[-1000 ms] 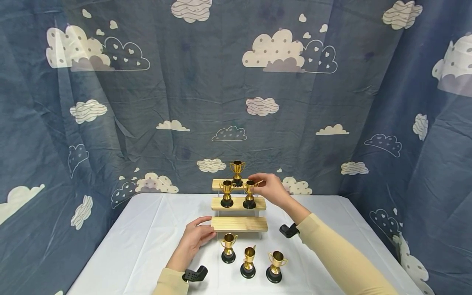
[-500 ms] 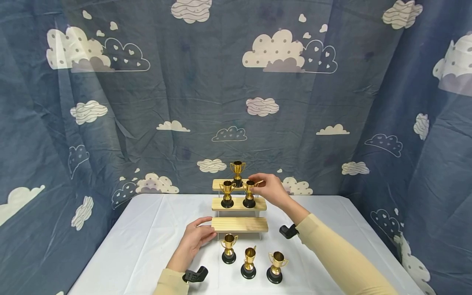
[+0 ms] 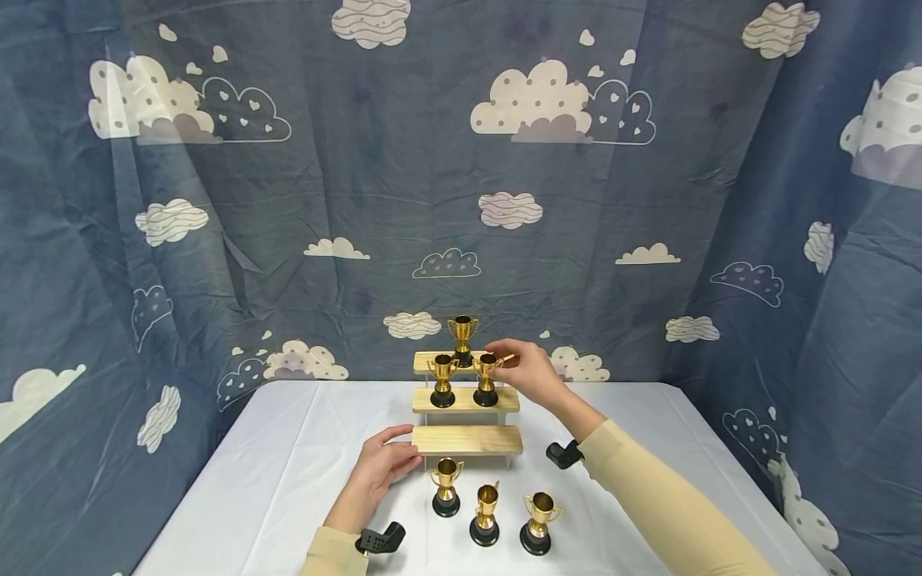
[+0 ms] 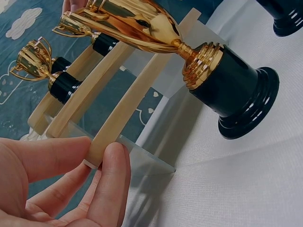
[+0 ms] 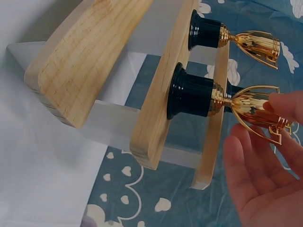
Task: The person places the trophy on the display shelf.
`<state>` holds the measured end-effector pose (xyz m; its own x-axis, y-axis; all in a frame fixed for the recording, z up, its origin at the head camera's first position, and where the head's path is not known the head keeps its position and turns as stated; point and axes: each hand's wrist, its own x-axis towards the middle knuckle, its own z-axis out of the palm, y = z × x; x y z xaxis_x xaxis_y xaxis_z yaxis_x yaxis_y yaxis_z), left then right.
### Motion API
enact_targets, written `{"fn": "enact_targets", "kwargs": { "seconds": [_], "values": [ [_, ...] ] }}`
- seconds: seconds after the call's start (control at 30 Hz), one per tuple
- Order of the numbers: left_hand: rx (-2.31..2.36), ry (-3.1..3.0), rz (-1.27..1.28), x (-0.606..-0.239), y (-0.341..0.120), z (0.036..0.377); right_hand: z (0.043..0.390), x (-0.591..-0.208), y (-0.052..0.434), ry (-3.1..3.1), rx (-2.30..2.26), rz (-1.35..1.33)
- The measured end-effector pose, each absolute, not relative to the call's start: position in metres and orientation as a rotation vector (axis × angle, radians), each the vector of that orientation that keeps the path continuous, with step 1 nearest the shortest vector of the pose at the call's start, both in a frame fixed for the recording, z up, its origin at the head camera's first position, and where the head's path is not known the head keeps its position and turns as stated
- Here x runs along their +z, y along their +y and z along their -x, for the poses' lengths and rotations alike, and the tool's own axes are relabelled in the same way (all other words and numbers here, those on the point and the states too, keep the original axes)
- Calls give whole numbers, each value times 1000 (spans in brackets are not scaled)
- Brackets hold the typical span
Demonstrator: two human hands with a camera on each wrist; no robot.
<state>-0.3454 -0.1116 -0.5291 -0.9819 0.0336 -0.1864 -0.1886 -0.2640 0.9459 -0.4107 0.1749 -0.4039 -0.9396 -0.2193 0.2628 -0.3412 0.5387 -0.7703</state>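
Note:
A three-step wooden stand (image 3: 467, 440) sits on the white table (image 3: 288, 480). One gold trophy (image 3: 463, 336) is on its top step and two on the middle step (image 3: 504, 400). My left hand (image 3: 382, 472) lies on the table, and its thumb and finger (image 4: 113, 175) pinch the left end of the bottom step (image 4: 137, 94). My right hand (image 3: 522, 370) pinches the cup handle of the middle step's right trophy (image 3: 487, 380), which stands upright; its cup (image 5: 251, 106) lies between thumb and fingers (image 5: 241, 156). The left trophy (image 3: 442, 382) stands beside it.
Three more gold trophies (image 3: 446, 486) (image 3: 486, 514) (image 3: 539, 522) stand in a row on the table in front of the stand. A blue cloud-print curtain (image 3: 216, 240) closes in the back and both sides. White cloth lies bare left and right of the stand.

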Motion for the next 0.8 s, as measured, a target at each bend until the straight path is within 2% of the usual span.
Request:
{"fn": "enact_targets", "kwargs": {
  "seconds": [0.8],
  "values": [
    [2389,1821,184,-530,-111,345,402,-396,185,-2619,1301,-483]
  ]
}}
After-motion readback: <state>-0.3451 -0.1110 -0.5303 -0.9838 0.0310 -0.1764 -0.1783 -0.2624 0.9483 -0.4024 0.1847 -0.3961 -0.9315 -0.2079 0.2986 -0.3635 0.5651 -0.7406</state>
